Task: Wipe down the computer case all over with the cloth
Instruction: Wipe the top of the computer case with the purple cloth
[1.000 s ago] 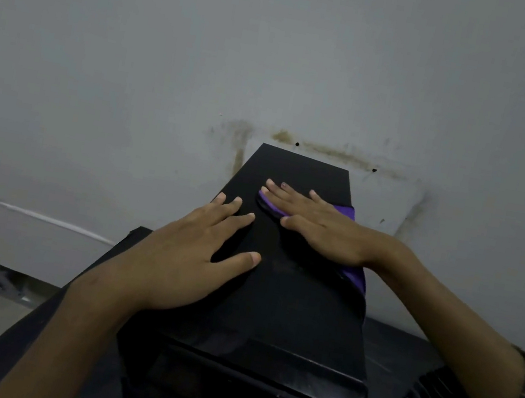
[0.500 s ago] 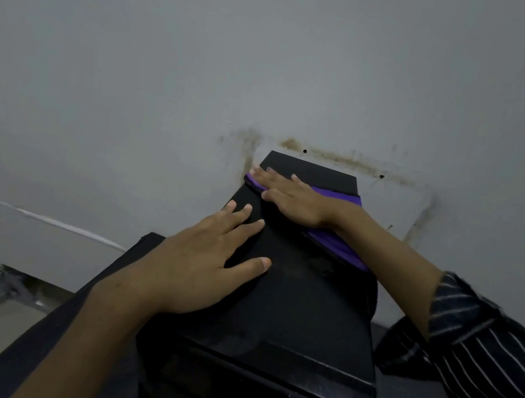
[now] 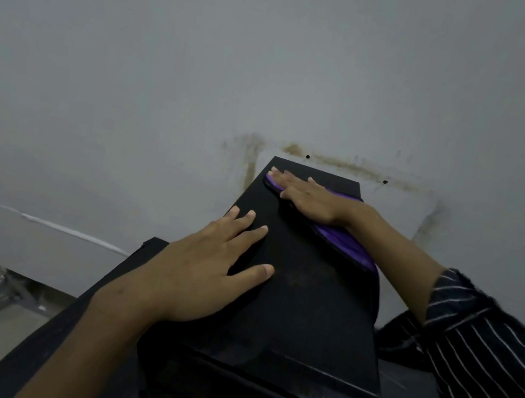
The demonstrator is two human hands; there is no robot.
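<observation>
Two-handed wiping atop the computer case (image 3: 305, 310); pressing cloth (image 3: 347, 242) at its far end under flat right hand (image 3: 310, 196); steadying mid-top with spread left hand (image 3: 204, 265); next, likely, needs sides.

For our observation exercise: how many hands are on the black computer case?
2. The left hand lies flat on the black computer case, mid-top; the right hand presses the purple cloth at its far end.

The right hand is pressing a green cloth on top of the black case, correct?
Not quite. The head view shows the cloth is purple, not green. The right hand does press it flat on top of the black case.
</observation>
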